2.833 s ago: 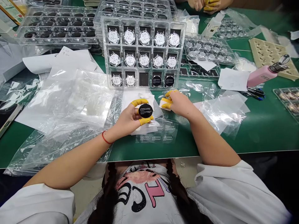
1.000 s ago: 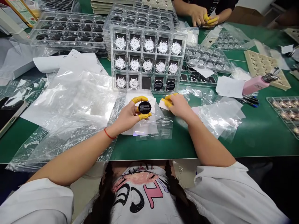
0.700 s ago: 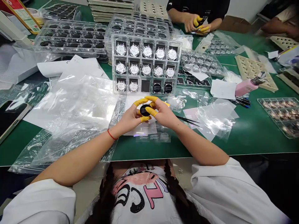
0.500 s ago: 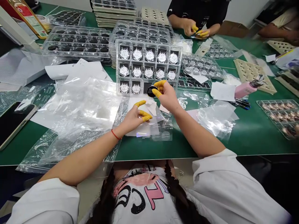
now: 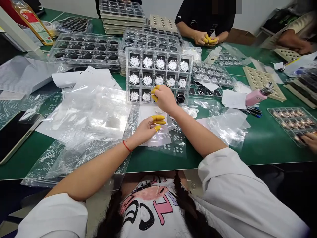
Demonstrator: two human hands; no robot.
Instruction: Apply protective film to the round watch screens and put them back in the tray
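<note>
A clear tray (image 5: 140, 71) leans upright, its compartments holding round watch pieces, most with a white sticker and one at the bottom right plain black. My right hand (image 5: 165, 98), in yellow finger cots, is at the tray's bottom row with its fingers bent together; what they hold, if anything, is hidden. Below it my left hand (image 5: 150, 128) hovers over the papers (image 5: 146, 114) with yellow-tipped fingers apart and nothing between them. A printed clear film sheet (image 5: 177, 145) lies on the green table beside my left hand.
Plastic bags (image 5: 96, 112) and a phone (image 5: 17, 135) lie at left. More trays (image 5: 85, 49) are stacked behind. At right stand a pink bottle (image 5: 256, 97), pens and a tray of copper-coloured pieces (image 5: 294, 122). Across the table a person's hands (image 5: 206, 39) touch each other.
My right hand has shifted slightly left; the black disc between its fingers is no longer visible. My left hand has turned a little. Another person's hand has appeared at the right edge.
</note>
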